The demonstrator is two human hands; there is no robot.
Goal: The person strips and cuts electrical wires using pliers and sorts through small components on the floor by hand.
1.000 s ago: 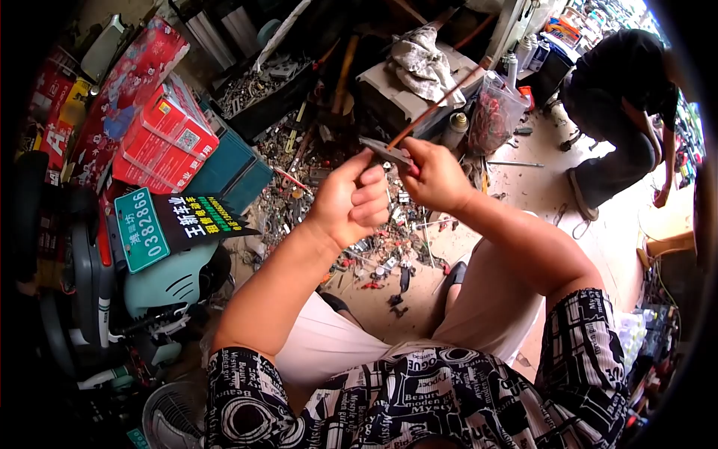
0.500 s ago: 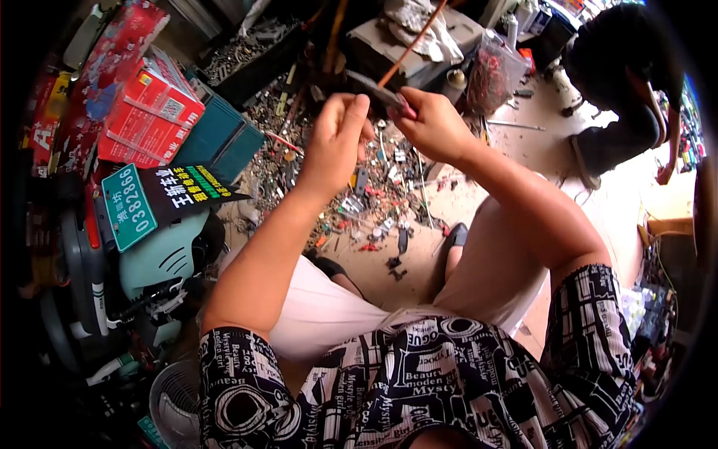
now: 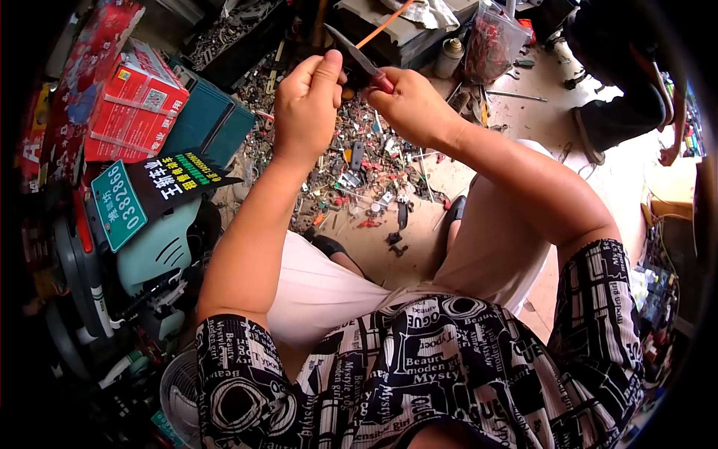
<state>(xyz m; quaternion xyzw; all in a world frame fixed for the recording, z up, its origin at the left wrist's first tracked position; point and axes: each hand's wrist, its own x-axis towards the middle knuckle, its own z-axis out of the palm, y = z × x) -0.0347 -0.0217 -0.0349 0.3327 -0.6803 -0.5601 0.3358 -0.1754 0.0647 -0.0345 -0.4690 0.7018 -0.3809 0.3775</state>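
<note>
My right hand is wrapped around the red handle of a knife. Its grey blade points up and to the left, past the thumb of my left hand. My left hand is closed, thumb on top of the curled fingers, close to the blade. A thin orange rod or cable slants down from the top edge to the blade. Whether it continues into my left hand is hidden, and so is anything else inside those fingers.
Metal and plastic scraps litter the floor below. On the left are a red box, a teal case and a scooter with a green plate. A spray can and a clear bag stand ahead. Another person is at right.
Both hands have moved up and to the left, the knife with them. More of the blade shows now, and its tip points further upward. The orange rod has shifted left too.
</note>
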